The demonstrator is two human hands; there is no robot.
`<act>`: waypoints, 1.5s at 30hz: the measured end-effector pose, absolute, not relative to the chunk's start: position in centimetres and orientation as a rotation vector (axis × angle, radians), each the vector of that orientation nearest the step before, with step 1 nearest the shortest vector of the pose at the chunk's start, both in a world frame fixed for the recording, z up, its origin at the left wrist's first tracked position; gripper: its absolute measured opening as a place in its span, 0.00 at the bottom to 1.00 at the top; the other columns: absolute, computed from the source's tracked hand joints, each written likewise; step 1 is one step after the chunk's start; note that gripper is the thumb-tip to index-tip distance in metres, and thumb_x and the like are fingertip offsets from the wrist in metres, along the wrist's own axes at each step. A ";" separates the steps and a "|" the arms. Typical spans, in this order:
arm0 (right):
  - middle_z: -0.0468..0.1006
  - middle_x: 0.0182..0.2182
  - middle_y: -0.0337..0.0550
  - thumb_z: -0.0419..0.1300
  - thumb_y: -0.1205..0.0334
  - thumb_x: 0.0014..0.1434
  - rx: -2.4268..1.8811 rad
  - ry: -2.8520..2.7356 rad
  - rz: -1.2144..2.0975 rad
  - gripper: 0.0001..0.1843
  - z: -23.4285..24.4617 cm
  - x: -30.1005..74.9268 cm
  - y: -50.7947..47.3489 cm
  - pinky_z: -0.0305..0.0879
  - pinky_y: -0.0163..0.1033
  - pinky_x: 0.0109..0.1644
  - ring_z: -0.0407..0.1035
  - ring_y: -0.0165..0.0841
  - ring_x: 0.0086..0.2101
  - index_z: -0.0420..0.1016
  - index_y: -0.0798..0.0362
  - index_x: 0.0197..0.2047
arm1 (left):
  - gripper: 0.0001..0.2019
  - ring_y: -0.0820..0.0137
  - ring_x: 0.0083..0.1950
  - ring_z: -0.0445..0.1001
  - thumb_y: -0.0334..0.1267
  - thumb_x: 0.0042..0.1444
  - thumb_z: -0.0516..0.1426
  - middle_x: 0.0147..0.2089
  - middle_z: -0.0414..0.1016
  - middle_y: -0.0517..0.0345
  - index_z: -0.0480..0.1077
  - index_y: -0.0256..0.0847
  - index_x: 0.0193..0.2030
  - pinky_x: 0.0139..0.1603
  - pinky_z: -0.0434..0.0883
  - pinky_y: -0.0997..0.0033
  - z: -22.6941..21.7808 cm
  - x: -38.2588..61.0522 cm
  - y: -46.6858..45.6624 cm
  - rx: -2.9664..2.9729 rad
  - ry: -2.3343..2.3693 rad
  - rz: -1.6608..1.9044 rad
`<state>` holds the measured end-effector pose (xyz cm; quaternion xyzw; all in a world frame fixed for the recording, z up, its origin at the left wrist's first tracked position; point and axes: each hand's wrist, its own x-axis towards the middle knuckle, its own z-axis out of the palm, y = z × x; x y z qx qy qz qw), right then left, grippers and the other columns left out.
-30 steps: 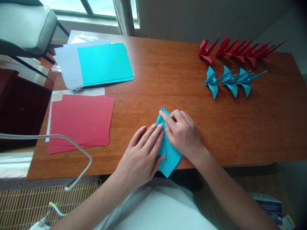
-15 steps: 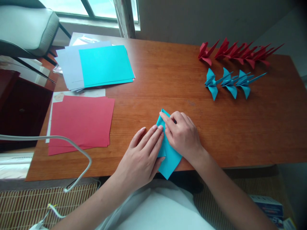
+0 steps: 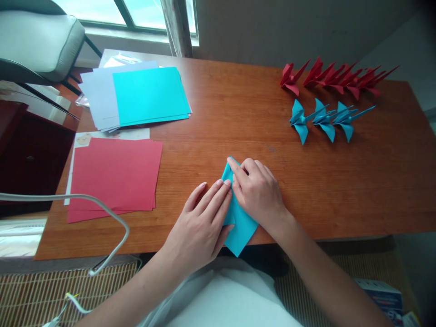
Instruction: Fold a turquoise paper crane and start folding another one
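Note:
A folded sheet of blue paper [image 3: 240, 229] lies at the table's front edge, its lower corner hanging over toward my body. My left hand [image 3: 206, 222] rests flat across the paper's left side, fingers stretched out and pressing down. At the upper corner, the index fingertip of my right hand [image 3: 260, 190] presses on the folded edge. That hand's other fingers are curled in, and its thumb is against the paper's right side. Part of the folds is hidden beneath both hands.
Red paper sheets [image 3: 116, 175] lie on the left, with blue sheets [image 3: 151, 96] on white paper [image 3: 100, 95] behind. Several red paper cranes [image 3: 337, 78] stand at the back right, blue paper cranes [image 3: 322, 119] before them. A white cable [image 3: 112, 211] arcs over the left front edge.
The whole view has shifted very slightly. Both hands keep nearly the same place on the blue paper, with the right index finger still at its upper corner.

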<state>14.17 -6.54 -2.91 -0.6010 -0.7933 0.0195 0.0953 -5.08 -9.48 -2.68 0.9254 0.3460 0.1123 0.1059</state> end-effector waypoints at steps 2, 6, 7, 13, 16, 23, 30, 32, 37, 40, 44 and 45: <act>0.74 0.41 0.49 0.46 0.63 0.72 -1.778 -2.351 0.051 0.25 -2.9 14.2 -6.5 0.62 0.46 0.46 0.66 0.41 0.41 0.67 0.55 0.68 | 0.29 0.54 0.77 0.54 0.44 0.70 0.50 0.76 0.56 0.46 0.59 0.28 0.72 0.76 0.50 0.49 -2.7 -5.1 -9.5 2.724 1.020 0.336; 0.74 0.40 0.49 0.46 0.63 0.72 -1.776 -2.350 0.039 0.25 -2.9 14.1 -6.5 0.61 0.46 0.45 0.66 0.41 0.41 0.67 0.56 0.68 | 0.29 0.54 0.77 0.54 0.44 0.70 0.51 0.76 0.56 0.46 0.59 0.28 0.72 0.77 0.50 0.49 -2.7 -5.0 -9.5 2.721 1.015 0.348; 0.74 0.40 0.48 0.47 0.63 0.72 -1.776 -2.349 0.038 0.25 -2.9 14.1 -6.5 0.61 0.46 0.45 0.66 0.41 0.41 0.67 0.56 0.68 | 0.29 0.54 0.77 0.54 0.44 0.70 0.51 0.76 0.56 0.46 0.59 0.28 0.72 0.76 0.50 0.50 -2.7 -5.0 -9.5 2.720 1.013 0.350; 0.74 0.40 0.49 0.48 0.63 0.72 -1.761 -2.344 0.043 0.24 -3.1 14.2 -6.5 0.61 0.45 0.46 0.65 0.41 0.41 0.67 0.56 0.68 | 0.29 0.55 0.77 0.55 0.44 0.69 0.51 0.76 0.57 0.46 0.60 0.29 0.72 0.77 0.50 0.50 -2.7 -5.1 -9.4 2.719 1.016 0.359; 0.74 0.40 0.48 0.48 0.63 0.72 -1.757 -2.344 0.033 0.25 -3.2 14.2 -6.5 0.61 0.45 0.45 0.65 0.41 0.41 0.67 0.56 0.68 | 0.29 0.54 0.77 0.55 0.44 0.69 0.51 0.76 0.57 0.46 0.60 0.29 0.72 0.77 0.50 0.50 -2.7 -5.1 -9.5 2.720 1.015 0.360; 0.74 0.41 0.49 0.47 0.62 0.72 -1.785 -2.359 0.046 0.25 -3.0 14.1 -6.5 0.62 0.46 0.45 0.65 0.41 0.41 0.66 0.55 0.69 | 0.29 0.54 0.77 0.55 0.43 0.70 0.51 0.75 0.57 0.46 0.60 0.28 0.72 0.77 0.51 0.49 -2.6 -5.0 -9.4 2.729 1.014 0.349; 0.76 0.42 0.49 0.48 0.63 0.72 -1.790 -2.339 0.138 0.24 -2.6 14.4 -6.4 0.64 0.45 0.48 0.68 0.40 0.43 0.67 0.53 0.68 | 0.29 0.53 0.77 0.54 0.44 0.70 0.50 0.76 0.57 0.46 0.60 0.29 0.72 0.76 0.52 0.49 -2.6 -5.0 -9.5 2.729 1.029 0.331; 0.77 0.44 0.49 0.49 0.62 0.72 -1.789 -2.338 0.184 0.24 -2.2 14.5 -6.1 0.65 0.44 0.49 0.70 0.40 0.44 0.66 0.54 0.68 | 0.29 0.53 0.77 0.54 0.44 0.69 0.50 0.76 0.57 0.46 0.59 0.28 0.72 0.77 0.52 0.49 -2.5 -5.0 -9.5 2.732 1.030 0.326; 0.81 0.45 0.48 0.54 0.50 0.71 -1.879 -2.398 0.359 0.30 -0.3 14.6 -4.5 0.65 0.42 0.43 0.75 0.41 0.44 0.60 0.54 0.71 | 0.29 0.49 0.74 0.57 0.45 0.68 0.52 0.75 0.58 0.47 0.61 0.29 0.71 0.76 0.52 0.48 -2.6 -5.0 -9.7 2.736 1.060 0.306; 0.83 0.44 0.48 0.58 0.44 0.67 -1.978 -2.483 0.425 0.35 0.9 14.4 -3.1 0.64 0.41 0.38 0.78 0.43 0.42 0.59 0.51 0.71 | 0.29 0.48 0.71 0.60 0.45 0.68 0.51 0.75 0.60 0.46 0.62 0.28 0.71 0.76 0.52 0.47 -2.8 -5.0 -9.7 2.742 1.054 0.309; 0.84 0.41 0.51 0.62 0.39 0.63 -2.010 -2.628 0.336 0.36 1.9 14.1 -1.5 0.65 0.41 0.37 0.79 0.49 0.42 0.64 0.48 0.66 | 0.29 0.47 0.71 0.60 0.45 0.69 0.51 0.74 0.62 0.45 0.62 0.27 0.70 0.75 0.53 0.46 -2.8 -5.0 -9.6 2.759 1.049 0.321; 0.84 0.41 0.52 0.63 0.38 0.61 -1.999 -2.654 0.315 0.36 2.2 14.0 -1.2 0.65 0.41 0.36 0.79 0.50 0.42 0.65 0.48 0.65 | 0.29 0.47 0.71 0.60 0.45 0.69 0.51 0.74 0.62 0.44 0.62 0.27 0.70 0.75 0.54 0.46 -2.8 -5.0 -9.6 2.760 1.048 0.321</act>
